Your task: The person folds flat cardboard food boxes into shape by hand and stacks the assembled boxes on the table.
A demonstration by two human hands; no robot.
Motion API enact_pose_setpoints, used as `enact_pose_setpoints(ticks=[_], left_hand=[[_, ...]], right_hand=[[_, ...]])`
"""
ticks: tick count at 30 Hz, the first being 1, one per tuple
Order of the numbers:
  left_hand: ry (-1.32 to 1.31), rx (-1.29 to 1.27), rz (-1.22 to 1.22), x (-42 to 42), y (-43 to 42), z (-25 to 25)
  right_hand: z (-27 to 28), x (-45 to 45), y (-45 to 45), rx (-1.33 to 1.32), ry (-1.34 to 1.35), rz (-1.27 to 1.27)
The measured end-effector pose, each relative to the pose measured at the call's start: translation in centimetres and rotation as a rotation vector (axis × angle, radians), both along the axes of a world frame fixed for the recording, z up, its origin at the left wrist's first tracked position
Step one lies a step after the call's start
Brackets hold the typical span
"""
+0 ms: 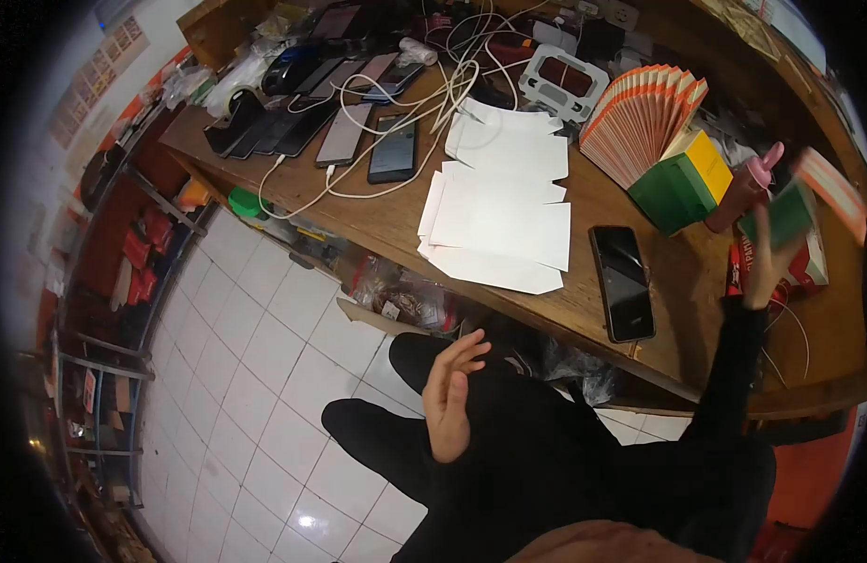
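Note:
My left hand (449, 399) hovers above my lap, fingers loosely bent and apart, with nothing in it. At the right of the desk, my right hand (760, 267) grips a small green carton (788, 214), smeared by motion, with an orange-and-white striped part beyond it. Just left of this hand are a dark pink bottle with a pink cap (758, 172) and a green-and-yellow box (682, 183). A red-and-white packet (811, 263) lies partly behind the hand. White die-cut card sheets (499, 206) lie flat in the middle of the desk.
A black phone (624, 283) lies by the front edge of the wooden desk (396, 220). Fanned orange-and-white cartons (640, 127) stand at the back. Several phones, one (393, 150) among tangled white cables (452, 84), cover the left. Below is a tiled floor (265, 375).

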State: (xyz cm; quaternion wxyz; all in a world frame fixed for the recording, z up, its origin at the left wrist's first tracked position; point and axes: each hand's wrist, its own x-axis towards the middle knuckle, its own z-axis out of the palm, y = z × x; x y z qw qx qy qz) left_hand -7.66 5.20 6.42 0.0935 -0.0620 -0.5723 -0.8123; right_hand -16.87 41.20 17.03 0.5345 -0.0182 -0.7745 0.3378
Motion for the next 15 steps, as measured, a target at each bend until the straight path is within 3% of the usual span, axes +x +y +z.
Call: enact_pose_setpoints(ticks=[2,4,5,6,8,10,12,15], left_hand=[[-0.046,-0.093,0.017,0.0,-0.8,-0.1],[-0.054,-0.084,0.039,0.1,-1.1,0.0],[-0.07,-0.089,0.037,0.2,-1.3,-0.1],[-0.086,-0.094,0.034,0.1,-1.3,-0.1],[-0.098,-0.095,0.028,0.2,-1.1,-0.3],[-0.105,-0.092,0.022,0.2,-0.9,-0.4],[-0.125,-0.062,0.0,0.2,-0.6,-0.7],[-0.137,-0.071,-0.034,0.0,-0.4,-0.6]], right_hand=[[1.6,-1.7,4.3,0.603,-0.463,-0.233],[2.6,-4.2,5.5,0.865,-0.464,0.012],[3.1,-5.7,6.2,0.828,-0.635,0.057],[4.1,-6.8,5.5,0.826,-0.639,0.059],[5.9,-8.6,3.5,0.836,-1.061,-0.108],[5.7,-11.6,4.4,0.81,-1.193,0.082],[3.5,-13.0,3.1,0.953,-1.2,0.122],[0.6,-12.4,1.3,0.848,-0.993,-0.216]])
